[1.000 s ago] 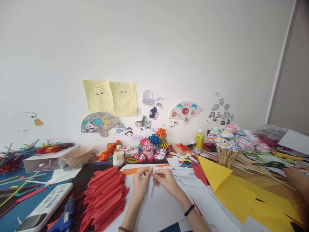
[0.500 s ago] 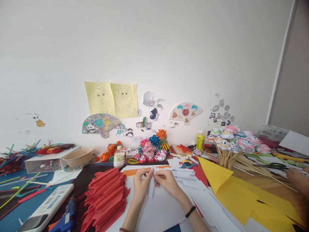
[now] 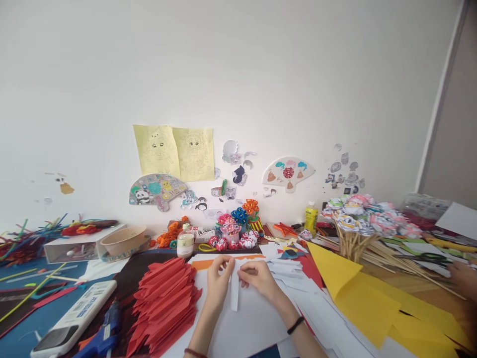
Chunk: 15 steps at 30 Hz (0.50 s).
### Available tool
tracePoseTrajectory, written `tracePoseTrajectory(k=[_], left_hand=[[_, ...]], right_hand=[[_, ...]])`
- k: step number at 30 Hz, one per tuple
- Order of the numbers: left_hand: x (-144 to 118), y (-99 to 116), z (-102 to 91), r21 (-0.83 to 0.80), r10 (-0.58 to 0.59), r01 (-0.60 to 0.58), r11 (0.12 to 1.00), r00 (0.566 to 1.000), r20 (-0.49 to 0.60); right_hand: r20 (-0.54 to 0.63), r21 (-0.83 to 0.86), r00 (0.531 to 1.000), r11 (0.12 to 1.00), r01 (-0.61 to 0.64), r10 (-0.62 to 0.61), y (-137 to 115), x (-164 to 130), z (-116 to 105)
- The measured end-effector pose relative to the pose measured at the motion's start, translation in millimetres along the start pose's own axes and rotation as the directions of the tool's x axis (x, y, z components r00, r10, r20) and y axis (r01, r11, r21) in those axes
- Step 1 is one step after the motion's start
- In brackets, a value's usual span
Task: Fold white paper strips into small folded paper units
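Note:
My left hand (image 3: pixel 218 285) and my right hand (image 3: pixel 258 279) meet over a narrow folded strip of white paper (image 3: pixel 234 292), each pinching its top end. The strip hangs down over a larger white sheet (image 3: pixel 246 325) lying on the table. A black band sits on my right wrist and a red one on my left. Just left of my left hand lies a heap of folded red paper pieces (image 3: pixel 164 303).
Yellow paper sheets (image 3: pixel 367 298) spread at the right, beside paper flowers on wooden sticks (image 3: pixel 363 223). Another person's hand (image 3: pixel 464 276) shows at the right edge. A calculator (image 3: pixel 74 318), blue glue gun (image 3: pixel 99 338), bowl (image 3: pixel 121 240) and bottles (image 3: pixel 185 241) lie at the left and back.
Both hands stay at the strip's top, fingers shifting slightly; the strip now hangs straighter and more visible. The view drifted a little rightward.

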<state>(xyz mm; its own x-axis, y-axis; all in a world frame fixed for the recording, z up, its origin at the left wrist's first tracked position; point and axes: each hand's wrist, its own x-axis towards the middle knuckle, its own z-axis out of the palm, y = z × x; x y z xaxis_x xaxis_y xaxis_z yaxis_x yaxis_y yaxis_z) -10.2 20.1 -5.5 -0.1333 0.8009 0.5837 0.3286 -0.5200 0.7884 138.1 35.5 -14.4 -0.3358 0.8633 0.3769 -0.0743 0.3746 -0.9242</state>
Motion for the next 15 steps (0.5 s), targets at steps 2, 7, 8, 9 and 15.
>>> tracePoseTrajectory(k=[2, 7, 8, 9, 15], left_hand=[[-1, 1, 0.1, -0.007, 0.025, -0.025, 1.000, 1.000, 0.001], [-1, 3, 2.9, -0.018, -0.005, 0.007, 1.000, 0.994, 0.105], [-1, 3, 3.5, -0.028, -0.008, 0.012, 1.000, 0.990, 0.138], [-2, 3, 3.9, -0.040, -0.003, 0.010, 0.999, 0.985, 0.171], [-3, 5, 3.7, -0.052, 0.053, -0.044, 0.998, 0.983, 0.174]], right_hand=[[0.012, 0.019, 1.000, 1.000, -0.011, 0.010, -1, -1, 0], [-0.029, 0.060, 0.999, 0.998, -0.024, 0.026, -8, -4, -3], [-0.041, 0.068, 0.999, 0.997, -0.026, 0.029, -9, -4, -4], [-0.052, 0.075, 0.998, 0.997, -0.025, 0.029, -10, -4, -4], [-0.063, 0.076, 0.998, 0.997, -0.011, 0.016, -10, -5, -6]])
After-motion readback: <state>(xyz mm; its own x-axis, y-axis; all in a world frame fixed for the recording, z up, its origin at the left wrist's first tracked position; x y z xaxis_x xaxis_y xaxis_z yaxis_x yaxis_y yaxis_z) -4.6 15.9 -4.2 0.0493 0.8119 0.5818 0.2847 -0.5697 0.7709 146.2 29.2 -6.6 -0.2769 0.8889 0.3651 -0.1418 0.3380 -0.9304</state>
